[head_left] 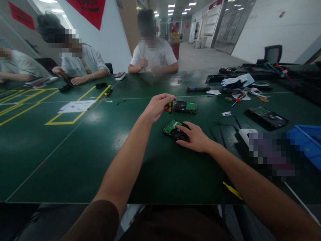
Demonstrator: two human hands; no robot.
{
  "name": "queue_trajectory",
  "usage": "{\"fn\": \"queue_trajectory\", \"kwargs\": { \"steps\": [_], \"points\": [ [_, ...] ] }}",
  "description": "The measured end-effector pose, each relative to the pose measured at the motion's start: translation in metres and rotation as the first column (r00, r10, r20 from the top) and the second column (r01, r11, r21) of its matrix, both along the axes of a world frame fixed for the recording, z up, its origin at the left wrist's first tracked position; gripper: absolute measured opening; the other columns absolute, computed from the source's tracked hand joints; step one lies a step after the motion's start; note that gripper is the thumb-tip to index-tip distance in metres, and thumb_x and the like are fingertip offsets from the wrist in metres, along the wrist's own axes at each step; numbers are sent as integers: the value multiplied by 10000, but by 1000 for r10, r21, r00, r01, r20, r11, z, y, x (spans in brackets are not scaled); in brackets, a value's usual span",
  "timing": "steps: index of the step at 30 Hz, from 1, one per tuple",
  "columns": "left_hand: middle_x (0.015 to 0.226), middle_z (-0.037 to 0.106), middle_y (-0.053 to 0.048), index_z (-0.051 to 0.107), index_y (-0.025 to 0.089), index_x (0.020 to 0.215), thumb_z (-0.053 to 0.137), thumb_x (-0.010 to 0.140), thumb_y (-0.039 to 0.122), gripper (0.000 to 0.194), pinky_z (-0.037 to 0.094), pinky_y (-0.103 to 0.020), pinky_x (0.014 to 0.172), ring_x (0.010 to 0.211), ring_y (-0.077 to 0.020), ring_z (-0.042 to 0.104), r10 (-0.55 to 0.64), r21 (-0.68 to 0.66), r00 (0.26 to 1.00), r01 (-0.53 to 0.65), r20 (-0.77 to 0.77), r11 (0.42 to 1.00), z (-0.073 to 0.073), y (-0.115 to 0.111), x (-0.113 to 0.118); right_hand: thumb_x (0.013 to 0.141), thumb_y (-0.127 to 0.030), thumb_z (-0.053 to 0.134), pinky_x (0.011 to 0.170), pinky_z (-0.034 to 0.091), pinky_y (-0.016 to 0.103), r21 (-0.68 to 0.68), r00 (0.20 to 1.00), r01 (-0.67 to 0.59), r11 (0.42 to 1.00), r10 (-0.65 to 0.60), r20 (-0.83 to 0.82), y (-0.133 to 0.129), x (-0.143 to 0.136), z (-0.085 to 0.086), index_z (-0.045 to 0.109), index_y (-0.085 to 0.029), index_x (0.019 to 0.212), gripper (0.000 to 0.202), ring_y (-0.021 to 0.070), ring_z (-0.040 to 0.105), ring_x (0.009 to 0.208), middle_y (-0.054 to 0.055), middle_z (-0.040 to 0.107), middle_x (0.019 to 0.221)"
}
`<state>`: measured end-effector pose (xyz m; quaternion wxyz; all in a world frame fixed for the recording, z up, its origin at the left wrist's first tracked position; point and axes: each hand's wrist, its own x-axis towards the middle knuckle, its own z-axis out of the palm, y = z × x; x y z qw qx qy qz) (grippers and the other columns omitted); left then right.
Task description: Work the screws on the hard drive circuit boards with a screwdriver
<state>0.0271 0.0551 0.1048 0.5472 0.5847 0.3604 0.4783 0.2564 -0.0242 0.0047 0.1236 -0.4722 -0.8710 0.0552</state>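
My left hand [160,106] is closed around the black and yellow handle of a screwdriver [170,106], held upright. Its thin shaft points down at the far edge of a hard drive [173,126] that lies with its green circuit board facing up. Across the right side of this drive rests my right hand [193,135], thumb at the near edge and fingers over the top, gripping it against the green table. Just beyond lies a second hard drive [186,106], also board side up.
At right are another hard drive [267,117], a blue bin [307,144], a white corded device [248,135] and a red screwdriver [239,97]. White gloves [238,81] and cables lie farther back. A paper sheet [76,106] lies left. Several people sit across the table.
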Motion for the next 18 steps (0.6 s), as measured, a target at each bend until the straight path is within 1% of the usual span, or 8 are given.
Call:
{"fn": "queue_trajectory", "kwargs": {
  "steps": [2,5,12,15,18],
  "points": [
    [829,703,-43,748,184,876,722,912,315,138,437,-212,545,716,-113,631,2,1,1000,-2,2,1000,1,-1,-1,948,-793,491,1212,332,625,2,1000,-4,1000,4,2,0,0,0,432,-283,1620,846,424,417,1482,179,419,1621],
    [823,711,-50,731,183,891,729,908,309,127,441,-223,560,720,-120,643,-27,-15,999,28,22,999,3,-2,-1,948,-790,493,1214,328,626,11,1000,0,1000,0,-2,0,0,-1,434,-292,1619,838,424,413,1483,169,419,1624],
    [907,762,-91,646,177,924,706,898,309,147,479,-253,603,824,-175,713,-12,-69,998,16,61,997,1,-1,0,946,-790,496,1212,333,628,2,1000,8,1000,-8,-1,-1,-1,0,437,-292,1619,839,434,409,1482,169,410,1629],
    [924,756,-90,644,170,880,693,885,306,144,489,-249,612,823,-166,696,-14,-59,999,16,48,998,3,-3,0,945,-790,498,1210,336,631,-5,1000,8,1000,-8,1,-1,-1,1,431,-291,1621,843,435,416,1477,171,412,1626],
    [931,735,-75,679,170,855,672,884,299,132,483,-237,616,800,-142,652,-20,-35,1000,20,-5,999,6,-5,0,948,-787,497,1204,345,628,-1,1000,0,1000,0,1,0,-1,1,432,-269,1621,852,437,422,1471,189,411,1622]
  ]
}}
